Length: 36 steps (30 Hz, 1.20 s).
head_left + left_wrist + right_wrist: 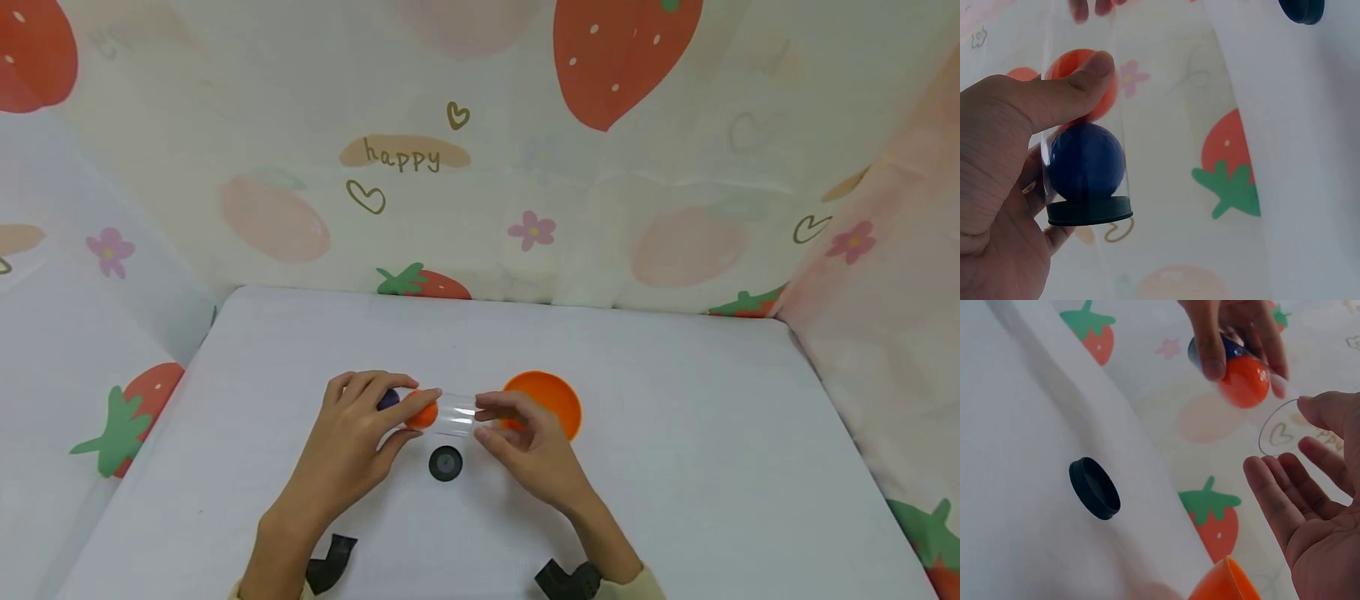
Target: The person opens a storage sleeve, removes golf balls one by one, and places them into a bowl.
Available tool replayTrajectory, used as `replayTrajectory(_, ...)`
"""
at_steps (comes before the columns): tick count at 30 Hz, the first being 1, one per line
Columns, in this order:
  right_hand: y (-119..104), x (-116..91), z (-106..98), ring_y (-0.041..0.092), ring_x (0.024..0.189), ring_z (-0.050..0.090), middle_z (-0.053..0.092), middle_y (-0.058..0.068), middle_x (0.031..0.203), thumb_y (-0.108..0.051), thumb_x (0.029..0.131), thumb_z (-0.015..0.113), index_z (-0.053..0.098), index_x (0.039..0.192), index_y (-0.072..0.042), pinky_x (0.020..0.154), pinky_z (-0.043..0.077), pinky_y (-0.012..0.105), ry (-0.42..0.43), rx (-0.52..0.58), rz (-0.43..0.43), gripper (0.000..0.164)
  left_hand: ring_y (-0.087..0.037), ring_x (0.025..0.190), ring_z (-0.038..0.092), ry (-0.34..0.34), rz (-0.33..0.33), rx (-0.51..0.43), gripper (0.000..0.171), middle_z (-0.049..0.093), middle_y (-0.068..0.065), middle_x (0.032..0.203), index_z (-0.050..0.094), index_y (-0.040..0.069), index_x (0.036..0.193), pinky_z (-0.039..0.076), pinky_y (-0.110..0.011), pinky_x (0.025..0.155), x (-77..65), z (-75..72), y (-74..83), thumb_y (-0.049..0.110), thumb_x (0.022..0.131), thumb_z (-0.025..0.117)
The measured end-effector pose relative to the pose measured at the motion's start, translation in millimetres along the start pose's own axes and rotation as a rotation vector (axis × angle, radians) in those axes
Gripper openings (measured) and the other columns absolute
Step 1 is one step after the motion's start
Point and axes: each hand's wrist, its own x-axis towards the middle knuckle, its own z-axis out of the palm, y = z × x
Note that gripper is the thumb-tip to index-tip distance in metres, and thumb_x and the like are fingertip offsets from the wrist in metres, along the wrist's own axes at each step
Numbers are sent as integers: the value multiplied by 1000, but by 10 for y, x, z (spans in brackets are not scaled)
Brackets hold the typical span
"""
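A clear tube [456, 414] lies sideways between both hands above the white table. My left hand [351, 442] grips its left part, thumb across the wall beside an orange ball [1071, 62]. Inside, a dark blue ball [1087, 162] sits between the orange one and a dark cap [1090, 211] that closes that end. The other end is uncovered; its round rim shows in the right wrist view. There my right hand [538, 450] holds the rim, thumb on one side and fingertips on the other. A loose dark lid [446, 463] rests on the table just in front of the tube.
Behind my right hand stands an orange bowl [564, 405], partly hidden by the fingers. The white table [697, 450] ends at a strawberry-printed curtain [450, 217] at the back and sides. Black angled pieces [330, 565] sit by both wrists.
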Motion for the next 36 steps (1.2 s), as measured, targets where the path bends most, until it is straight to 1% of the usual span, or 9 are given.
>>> replayTrajectory(4,10,0,15,27,124,68,66,12,137,-12,100,74,61,138,-1,101,59,23,0,3,20,42,-26,119,62,6,2,1,56,70,-3,124,74,33,131,40,-50,109,-1,-2,1,19,80,93)
replayTrajectory(10,11,-1,12,25,126,67,66,11,138,-13,101,73,63,137,-9,102,59,23,-6,8,21,38,-27,120,62,-21,-16,3,57,70,-3,124,74,33,133,42,-52,110,-4,-9,8,20,80,94)
replayTrajectory(20,-8,-10,-10,21,125,66,65,12,135,-11,100,74,64,137,-12,100,60,24,-17,32,8,39,-28,124,61,-59,-45,-60,58,72,-2,126,73,31,135,48,-54,112,-10,-9,15,19,81,93)
replayTrajectory(24,-49,-13,-41,18,125,67,66,12,135,-10,99,75,65,137,-12,99,60,24,-4,31,-8,39,-24,123,62,-64,-56,-80,59,72,0,126,72,31,137,52,-52,109,-8,-4,5,21,82,93)
replayTrajectory(27,-62,-17,-87,16,124,68,66,14,135,-9,99,74,64,137,-11,98,61,24,7,40,-16,39,-22,122,63,-81,-79,-98,59,73,1,127,71,31,137,55,-50,105,-7,5,-1,23,83,92)
replayTrajectory(28,-64,-20,-105,17,124,68,65,14,136,-9,99,74,64,137,-11,98,61,24,14,42,-16,39,-21,122,64,-87,-88,-108,58,73,1,127,72,30,137,56,-50,104,-8,12,-4,23,83,92)
replayTrajectory(32,-61,-21,-183,17,123,68,63,13,137,-8,99,74,65,136,-10,97,61,23,55,42,-11,38,-19,120,66,-106,-113,-156,57,73,2,126,71,28,137,61,-45,97,-11,34,-16,26,84,92)
replayTrajectory(34,-54,-15,-228,17,123,68,62,14,137,-6,99,73,64,136,-8,97,61,23,76,49,-18,38,-17,119,66,-116,-124,-184,56,73,4,125,71,29,137,63,-42,95,-12,38,-19,28,85,91)
replayTrajectory(36,-42,-12,-279,14,121,68,62,14,136,-4,98,73,64,135,-7,98,61,24,91,58,-27,38,-15,119,66,-127,-136,-205,56,72,5,126,70,30,138,63,-40,95,-13,40,-18,30,85,90)
